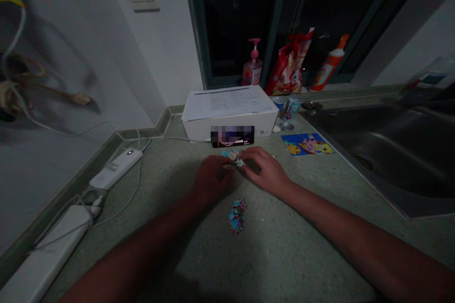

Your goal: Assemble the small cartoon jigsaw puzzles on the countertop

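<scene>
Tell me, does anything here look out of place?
A loose heap of jigsaw pieces looks odd: it lies on the speckled counter beside a steel sink, an unusual spot for a puzzle.

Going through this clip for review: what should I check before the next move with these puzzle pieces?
1. Both hands at the pieces: ok. The left hand and right hand meet over a small cluster of jigsaw pieces.
2. Loose pieces within reach: ok. A heap of jigsaw pieces lies on the speckled countertop, nearer the person than the hands.
3. Cartoon picture sheet uncovered: ok. It lies flat, right of the hands.
4. Pieces apart from the steel sink: ok.
5. Cluster interlocked: cannot tell. The hands cover much of it.
6. Lighting: not ok. The scene is dim.
</scene>
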### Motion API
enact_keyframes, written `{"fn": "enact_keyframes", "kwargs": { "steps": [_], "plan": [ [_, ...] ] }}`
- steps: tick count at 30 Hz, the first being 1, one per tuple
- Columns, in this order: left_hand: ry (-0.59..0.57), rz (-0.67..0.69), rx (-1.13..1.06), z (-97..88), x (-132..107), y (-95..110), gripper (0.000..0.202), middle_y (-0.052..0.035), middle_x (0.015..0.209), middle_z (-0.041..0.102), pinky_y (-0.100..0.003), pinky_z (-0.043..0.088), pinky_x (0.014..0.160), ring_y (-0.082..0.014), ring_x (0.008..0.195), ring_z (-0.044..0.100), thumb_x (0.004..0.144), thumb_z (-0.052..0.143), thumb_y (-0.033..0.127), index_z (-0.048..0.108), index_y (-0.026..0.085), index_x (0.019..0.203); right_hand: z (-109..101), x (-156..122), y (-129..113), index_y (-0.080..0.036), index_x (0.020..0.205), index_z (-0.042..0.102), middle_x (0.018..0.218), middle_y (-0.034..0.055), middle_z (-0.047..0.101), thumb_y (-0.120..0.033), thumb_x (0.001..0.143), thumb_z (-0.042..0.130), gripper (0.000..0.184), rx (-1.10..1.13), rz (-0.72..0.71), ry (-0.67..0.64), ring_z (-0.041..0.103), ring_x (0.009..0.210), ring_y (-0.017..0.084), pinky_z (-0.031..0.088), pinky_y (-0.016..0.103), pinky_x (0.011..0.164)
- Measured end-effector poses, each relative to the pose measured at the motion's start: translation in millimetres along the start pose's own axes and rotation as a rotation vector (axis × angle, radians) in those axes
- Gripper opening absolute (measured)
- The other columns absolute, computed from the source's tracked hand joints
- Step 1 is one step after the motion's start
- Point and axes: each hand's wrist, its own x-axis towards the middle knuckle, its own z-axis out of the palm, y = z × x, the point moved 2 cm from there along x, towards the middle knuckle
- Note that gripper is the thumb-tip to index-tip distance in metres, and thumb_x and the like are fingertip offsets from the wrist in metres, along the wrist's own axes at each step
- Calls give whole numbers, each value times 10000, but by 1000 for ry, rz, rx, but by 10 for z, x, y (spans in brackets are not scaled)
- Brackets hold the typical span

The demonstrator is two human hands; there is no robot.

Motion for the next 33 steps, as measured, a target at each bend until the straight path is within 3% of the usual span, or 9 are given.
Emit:
{"fn": "enact_keyframes", "kwargs": {
  "steps": [7, 13, 21, 26, 33],
  "plan": [
    [-36, -113, 138, -12, 57, -23, 221, -67, 1098, 760, -525, 500, 1033, -285, 1088, 679, 876, 661, 97, 710, 232, 1043, -226, -27, 378, -201, 1050, 712, 1307, 173, 656, -303, 924, 666, 169, -269, 220, 25, 650, 1204, 350, 540, 579, 1045],
    [-60, -162, 279, -26, 36, -22, 177, -101, 1082, 715, -534, 481, 1027, -319, 1095, 643, 849, 699, 154, 701, 215, 1015, -360, -67, 575, -192, 972, 731, 1222, 202, 673, -297, 893, 642, 159, -405, 311, 5, 667, 1118, 379, 551, 588, 983],
    [-109, -199, 327, -11, 45, -19, 152, -120, 1069, 692, -529, 480, 1001, -334, 1079, 619, 890, 738, 300, 704, 186, 984, -356, -95, 555, -195, 883, 725, 1015, 170, 693, -265, 859, 642, 110, -499, 333, -101, 675, 945, 341, 553, 508, 841],
    [-128, -174, 337, -10, 62, -11, 100, -94, 1034, 692, -508, 472, 979, -314, 1051, 613, 901, 729, 284, 712, 206, 961, -336, -125, 550, -213, 888, 729, 996, 140, 702, -257, 848, 683, 75, -520, 306, -104, 673, 918, 297, 548, 438, 824],
    [-80, -170, 340, 2, 46, -30, 147, -96, 1030, 686, -506, 473, 971, -316, 1042, 606, 892, 748, 306, 694, 204, 984, -276, -98, 276, -148, 1029, 732, 1253, 241, 674, -225, 873, 653, 191, -528, 294, -88, 653, 1142, 417, 522, 608, 986]
  ]
}}
